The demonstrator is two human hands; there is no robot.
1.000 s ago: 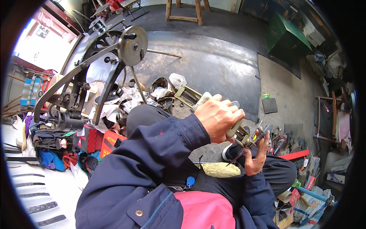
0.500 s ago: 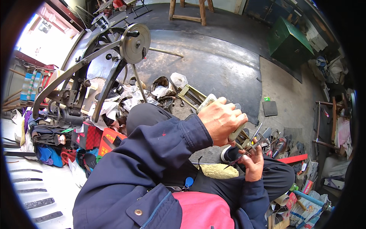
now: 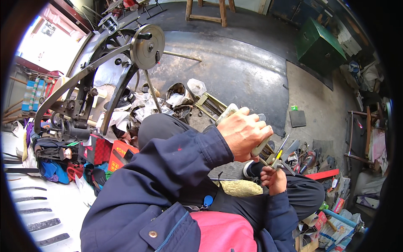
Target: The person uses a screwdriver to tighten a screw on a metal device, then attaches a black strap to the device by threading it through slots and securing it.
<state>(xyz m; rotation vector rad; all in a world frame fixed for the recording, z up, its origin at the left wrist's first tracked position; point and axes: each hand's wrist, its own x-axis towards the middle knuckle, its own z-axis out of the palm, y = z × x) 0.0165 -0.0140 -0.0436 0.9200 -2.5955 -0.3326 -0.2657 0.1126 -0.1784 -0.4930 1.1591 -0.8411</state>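
Metal frame [image 3: 261, 146] beneath the left hand [image 3: 243, 134], which clasps its middle.
At the frame's near end, the right hand [image 3: 274, 180] curls in; its hold I can't tell.

It looked like a small, crowded shoe-repair workshop. A black machine [image 3: 76, 107] with a crank wheel [image 3: 141, 49] stood beside shoes [image 3: 126, 102] and crumpled wrappings [image 3: 177, 100] heaped on the floor [image 3: 308, 94]. Dark strips [image 3: 44, 224] lay in a row on a white surface [image 3: 70, 208], and hand tools [image 3: 279, 154] were jumbled at the right.
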